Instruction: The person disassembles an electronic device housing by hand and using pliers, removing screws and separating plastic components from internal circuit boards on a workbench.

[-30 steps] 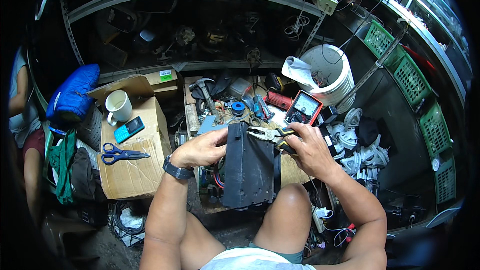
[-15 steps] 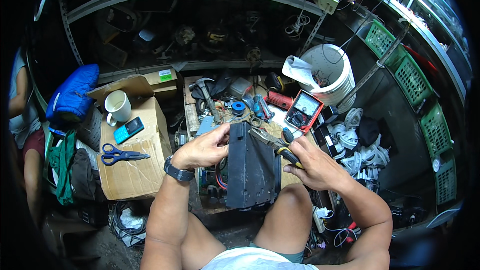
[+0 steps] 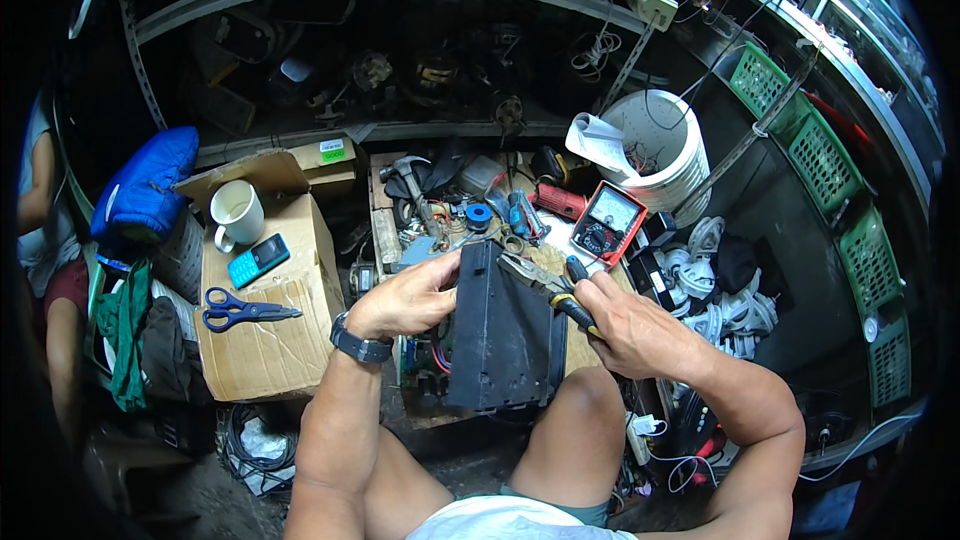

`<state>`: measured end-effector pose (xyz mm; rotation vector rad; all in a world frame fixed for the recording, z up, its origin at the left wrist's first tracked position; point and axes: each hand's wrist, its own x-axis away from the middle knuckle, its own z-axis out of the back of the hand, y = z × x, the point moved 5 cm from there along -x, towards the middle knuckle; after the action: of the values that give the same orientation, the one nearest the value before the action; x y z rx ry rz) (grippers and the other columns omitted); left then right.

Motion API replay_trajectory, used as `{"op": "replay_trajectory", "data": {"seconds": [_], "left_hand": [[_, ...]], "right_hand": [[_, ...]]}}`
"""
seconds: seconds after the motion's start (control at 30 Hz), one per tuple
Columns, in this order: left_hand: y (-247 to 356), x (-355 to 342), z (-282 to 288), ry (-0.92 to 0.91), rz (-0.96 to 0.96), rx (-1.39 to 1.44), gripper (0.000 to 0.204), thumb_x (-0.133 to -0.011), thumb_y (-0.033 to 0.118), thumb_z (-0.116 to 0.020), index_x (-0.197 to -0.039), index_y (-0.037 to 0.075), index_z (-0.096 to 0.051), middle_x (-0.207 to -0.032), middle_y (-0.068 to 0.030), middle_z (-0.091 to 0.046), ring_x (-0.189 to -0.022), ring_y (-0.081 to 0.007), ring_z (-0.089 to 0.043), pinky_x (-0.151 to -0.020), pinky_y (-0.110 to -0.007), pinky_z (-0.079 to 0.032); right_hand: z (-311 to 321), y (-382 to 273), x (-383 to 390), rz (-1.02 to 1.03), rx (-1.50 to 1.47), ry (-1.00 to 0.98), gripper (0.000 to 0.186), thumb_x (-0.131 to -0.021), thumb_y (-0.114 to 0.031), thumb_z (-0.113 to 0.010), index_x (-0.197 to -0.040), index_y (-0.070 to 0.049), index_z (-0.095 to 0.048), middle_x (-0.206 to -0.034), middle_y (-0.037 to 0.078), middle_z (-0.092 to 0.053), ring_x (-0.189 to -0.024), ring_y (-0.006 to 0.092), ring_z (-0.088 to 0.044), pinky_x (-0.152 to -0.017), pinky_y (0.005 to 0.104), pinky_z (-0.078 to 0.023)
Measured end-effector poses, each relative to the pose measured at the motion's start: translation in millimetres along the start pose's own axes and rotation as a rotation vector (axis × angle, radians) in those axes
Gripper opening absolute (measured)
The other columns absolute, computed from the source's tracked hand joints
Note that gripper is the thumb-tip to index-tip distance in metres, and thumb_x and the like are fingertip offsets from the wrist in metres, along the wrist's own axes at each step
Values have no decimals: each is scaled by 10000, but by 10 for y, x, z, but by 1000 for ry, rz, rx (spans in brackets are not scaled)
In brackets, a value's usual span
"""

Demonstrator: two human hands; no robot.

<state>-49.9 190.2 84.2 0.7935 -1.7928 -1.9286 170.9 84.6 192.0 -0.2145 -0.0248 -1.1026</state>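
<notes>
A black box-shaped plastic casing (image 3: 497, 340) stands tilted above my thighs at the near edge of the bench. My left hand (image 3: 408, 298) is closed around its upper left side, the fingertips hidden behind it. In my right hand (image 3: 630, 325) I grip pliers (image 3: 545, 285) with black-and-yellow handles. Their metal jaws lie against the casing's upper right edge; whether they bite on it I cannot tell. Just behind the casing, coloured wires and a green circuit board (image 3: 425, 360) show in part.
On the bench lie a hammer (image 3: 408, 185), a blue spool (image 3: 479, 217), and a red analog multimeter (image 3: 608, 225). To the left, a cardboard box (image 3: 270, 350) carries a mug (image 3: 237, 212), phone (image 3: 258, 260) and scissors (image 3: 245, 310). A white bucket (image 3: 665, 155) stands at the right. Another person sits far left.
The casing has tipped slightly, its lower end shifting a little left. My right forearm and elbow have swung outward to the right, with the pliers still at the casing's edge.
</notes>
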Motion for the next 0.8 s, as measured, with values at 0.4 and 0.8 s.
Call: {"op": "replay_trajectory", "data": {"seconds": [0.4, 0.8], "left_hand": [[79, 51, 4, -39, -37, -47, 394, -1069, 79, -556, -1451, -19, -534, -1355, -94, -648, -1240, -142, -579, -1101, -317, -461], [25, 113, 5, 9, 41, -63, 397, -1019, 30, -532, -1409, -23, -582, -1289, -47, -671, -1168, -119, -592, -1042, -304, -490]], "right_hand": [[-86, -20, 25, 28, 7, 131, 428, -860, 0, -649, -1244, -22, -463, -1066, 234, -511, -908, 465, -644, -765, 544, -542], [286, -131, -88, 42, 286, 89, 234, -991, -139, -581, -1180, -38, -485, -969, 212, -575, -762, 371, -706, -637, 482, -573]]}}
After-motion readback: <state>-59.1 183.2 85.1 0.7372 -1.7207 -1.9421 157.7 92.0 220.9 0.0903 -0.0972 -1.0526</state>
